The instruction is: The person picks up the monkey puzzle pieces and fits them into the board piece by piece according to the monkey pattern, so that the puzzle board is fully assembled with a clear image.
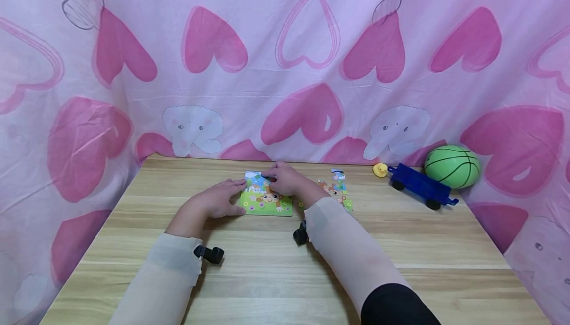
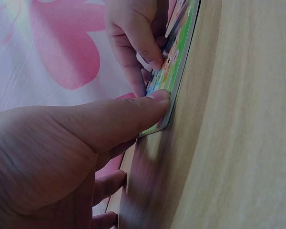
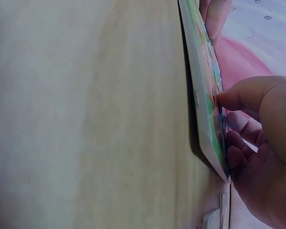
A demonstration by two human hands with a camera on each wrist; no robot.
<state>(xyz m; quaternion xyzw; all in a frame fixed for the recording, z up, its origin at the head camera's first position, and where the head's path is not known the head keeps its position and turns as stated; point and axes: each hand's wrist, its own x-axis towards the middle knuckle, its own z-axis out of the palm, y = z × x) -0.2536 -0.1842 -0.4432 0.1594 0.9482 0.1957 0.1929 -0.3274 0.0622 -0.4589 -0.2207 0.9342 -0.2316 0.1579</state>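
Observation:
A puzzle board with a monkey picture lies on the wooden table. My left hand is at its left side, fingers fairly straight; the thumb rests on the board's near corner, and other fingers touch the table. Over the board's upper right part, my right hand has its thumb and fingers bent together, pinching what looks like a puzzle piece, mostly hidden by the fingers. The right thumb is close to the picture surface. Right of the board lie several loose puzzle pieces, partly behind the right wrist.
Toward the table's back right stand a small yellow duck, a blue toy wagon with black wheels, and a green ball. A pink curtain with hearts hangs along the table's back edge.

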